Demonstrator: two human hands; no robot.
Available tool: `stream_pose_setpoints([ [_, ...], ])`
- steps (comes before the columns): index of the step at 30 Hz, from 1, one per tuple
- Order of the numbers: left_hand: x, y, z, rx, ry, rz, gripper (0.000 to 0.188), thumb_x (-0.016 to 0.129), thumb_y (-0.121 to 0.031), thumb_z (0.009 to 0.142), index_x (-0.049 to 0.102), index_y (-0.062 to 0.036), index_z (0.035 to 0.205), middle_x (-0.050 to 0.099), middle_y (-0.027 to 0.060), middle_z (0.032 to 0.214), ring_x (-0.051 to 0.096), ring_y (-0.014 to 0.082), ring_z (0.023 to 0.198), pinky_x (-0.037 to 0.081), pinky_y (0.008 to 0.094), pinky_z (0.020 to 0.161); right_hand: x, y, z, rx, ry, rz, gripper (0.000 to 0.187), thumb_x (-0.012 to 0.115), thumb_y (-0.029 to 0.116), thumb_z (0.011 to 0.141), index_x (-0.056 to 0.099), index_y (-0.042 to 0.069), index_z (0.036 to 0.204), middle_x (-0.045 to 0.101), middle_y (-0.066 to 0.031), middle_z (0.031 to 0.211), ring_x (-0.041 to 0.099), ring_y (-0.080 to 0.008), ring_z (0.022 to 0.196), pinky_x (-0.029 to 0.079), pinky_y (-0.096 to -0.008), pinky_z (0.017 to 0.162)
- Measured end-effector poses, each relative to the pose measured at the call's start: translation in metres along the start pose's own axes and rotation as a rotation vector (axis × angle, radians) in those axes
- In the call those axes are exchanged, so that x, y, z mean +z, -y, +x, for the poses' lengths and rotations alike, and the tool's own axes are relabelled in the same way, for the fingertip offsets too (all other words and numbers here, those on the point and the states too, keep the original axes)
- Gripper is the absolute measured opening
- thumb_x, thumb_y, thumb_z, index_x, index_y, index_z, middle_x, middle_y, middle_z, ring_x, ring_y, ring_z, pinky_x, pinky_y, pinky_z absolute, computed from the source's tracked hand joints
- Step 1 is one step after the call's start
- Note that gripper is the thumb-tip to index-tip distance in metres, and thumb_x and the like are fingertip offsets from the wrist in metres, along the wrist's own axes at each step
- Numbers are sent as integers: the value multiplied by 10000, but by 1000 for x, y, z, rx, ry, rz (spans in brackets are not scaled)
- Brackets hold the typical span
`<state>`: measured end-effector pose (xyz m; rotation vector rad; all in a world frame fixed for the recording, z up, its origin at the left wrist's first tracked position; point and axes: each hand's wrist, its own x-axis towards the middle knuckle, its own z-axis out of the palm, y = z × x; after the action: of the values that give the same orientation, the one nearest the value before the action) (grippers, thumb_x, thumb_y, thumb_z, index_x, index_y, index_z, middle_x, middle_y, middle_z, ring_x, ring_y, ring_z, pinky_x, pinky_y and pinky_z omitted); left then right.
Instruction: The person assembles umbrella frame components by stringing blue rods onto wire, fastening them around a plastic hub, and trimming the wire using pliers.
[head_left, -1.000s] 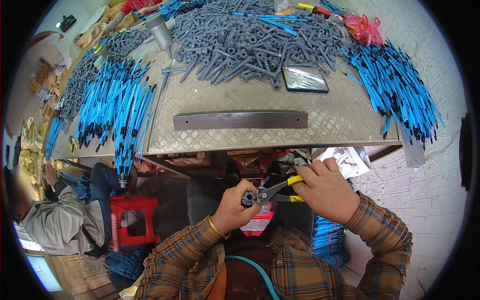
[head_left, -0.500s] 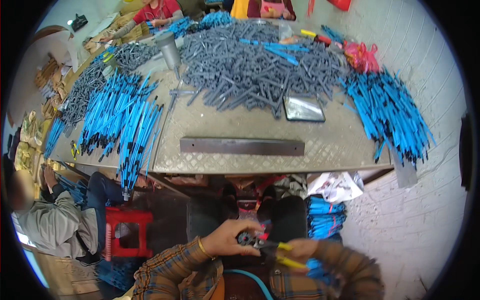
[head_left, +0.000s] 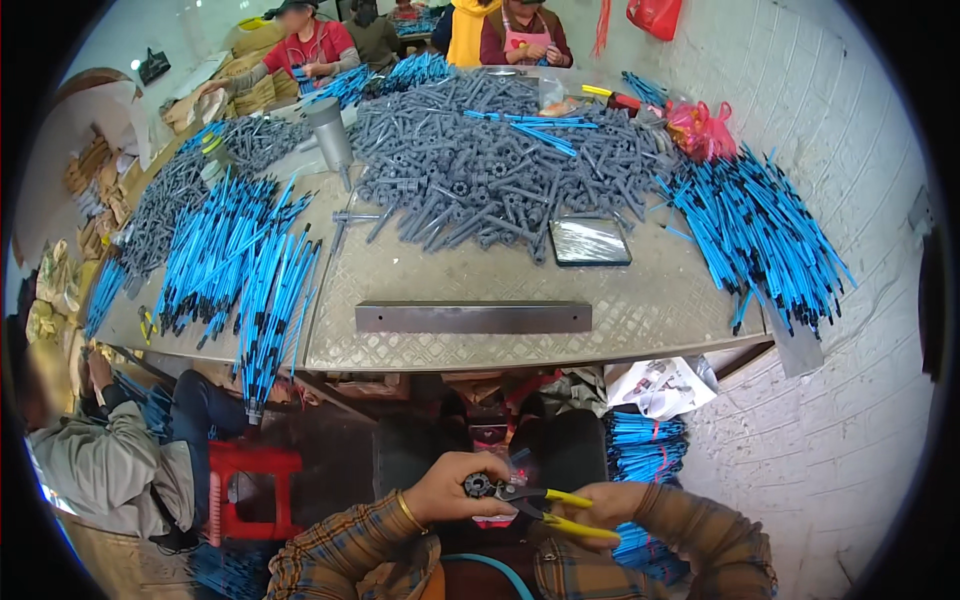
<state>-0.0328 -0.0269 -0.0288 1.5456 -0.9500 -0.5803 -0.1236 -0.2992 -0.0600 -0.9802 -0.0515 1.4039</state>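
Observation:
Low in front of my lap, my left hand [head_left: 443,488] is closed around a dark grey plastic part with a round, ribbed head [head_left: 478,485]. The rest of that part is hidden by my fingers. Yellow-handled pliers [head_left: 568,498] are gripped in my right hand [head_left: 608,503], their handles spread apart. Their dark jaws point left and reach right up beside the round head; whether they touch it I cannot tell.
Grey plastic parts [head_left: 500,170] form a big heap on the table [head_left: 450,270], with a black-edged tray [head_left: 590,242] and metal bar [head_left: 470,317] nearer. Blue rods lie in bundles left [head_left: 215,250] and right [head_left: 755,240]. A red stool [head_left: 255,460] and co-worker [head_left: 110,460] are at left.
The view has tilted up a little, showing more of the people across the table. The pliers' handles are now spread wider and stand out more sharply. Both hands remain near each other.

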Motion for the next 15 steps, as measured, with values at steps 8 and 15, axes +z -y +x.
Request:
stream_pose_setpoints([
  [8, -1, 6, -2, -29, -106, -49, 418, 812, -143, 608, 575, -30, 934, 585, 59, 849, 566, 131, 749, 449, 258, 688, 34, 29, -7, -327, -388, -632, 661, 582, 313, 828, 263, 40, 1338, 578, -101, 819, 578, -152, 597, 478, -253, 524],
  [15, -3, 12, -1, 8, 32, 1, 436, 815, -135, 593, 572, -30, 940, 588, 58, 860, 570, 138, 752, 449, 261, 683, 39, 4, 8, -310, -166, -295, 634, 576, 315, 825, 287, 54, 1325, 580, -104, 861, 601, -173, 676, 495, -288, 595],
])
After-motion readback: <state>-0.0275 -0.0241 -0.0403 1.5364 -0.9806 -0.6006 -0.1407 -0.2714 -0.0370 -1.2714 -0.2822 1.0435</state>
